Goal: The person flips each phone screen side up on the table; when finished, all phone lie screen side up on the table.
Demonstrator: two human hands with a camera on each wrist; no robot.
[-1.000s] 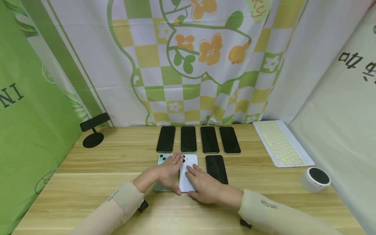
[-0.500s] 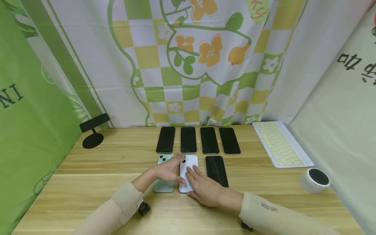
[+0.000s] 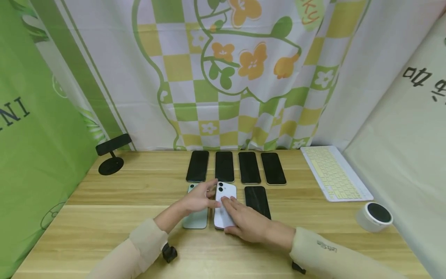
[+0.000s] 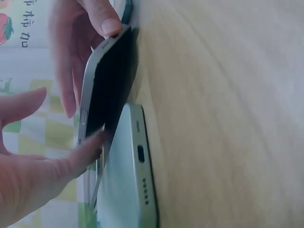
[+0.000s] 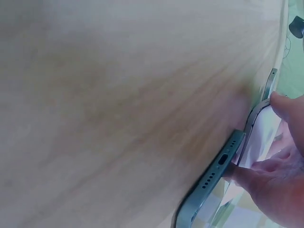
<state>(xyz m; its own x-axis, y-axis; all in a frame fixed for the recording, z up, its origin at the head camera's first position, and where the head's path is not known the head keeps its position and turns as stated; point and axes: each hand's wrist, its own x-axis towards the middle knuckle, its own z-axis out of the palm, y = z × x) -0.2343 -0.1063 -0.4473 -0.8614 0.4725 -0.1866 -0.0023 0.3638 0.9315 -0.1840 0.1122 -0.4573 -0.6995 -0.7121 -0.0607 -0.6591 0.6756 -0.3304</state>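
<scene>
A white phone [image 3: 225, 215] tilts with its left edge raised, and its dark screen faces the left wrist camera. My right hand [image 3: 249, 223] grips it, with fingers over the back and the thumb [image 4: 108, 24] at the bottom corner. At the raised left edge is my left hand [image 3: 196, 198]. Its thumb [image 4: 80, 154] reaches that edge, while a finger [image 4: 28, 102] stays straight and apart in the left wrist view. A mint green phone [image 3: 196, 220] lies back up under the left hand. To the right, partly hidden by the right hand, lies a black-screened phone [image 3: 256, 199].
Several black-screened phones [image 3: 224, 166] stand in a row behind, flat on the wooden table [image 3: 146, 193]. A keyboard [image 3: 334, 172] and a white round speaker [image 3: 374, 217] are at the right. A black stand [image 3: 112, 155] is at the back left.
The white phone, flat before, now has its left edge lifted. My left thumb has moved up along that edge, and the left fingers have shifted to its top corner.
</scene>
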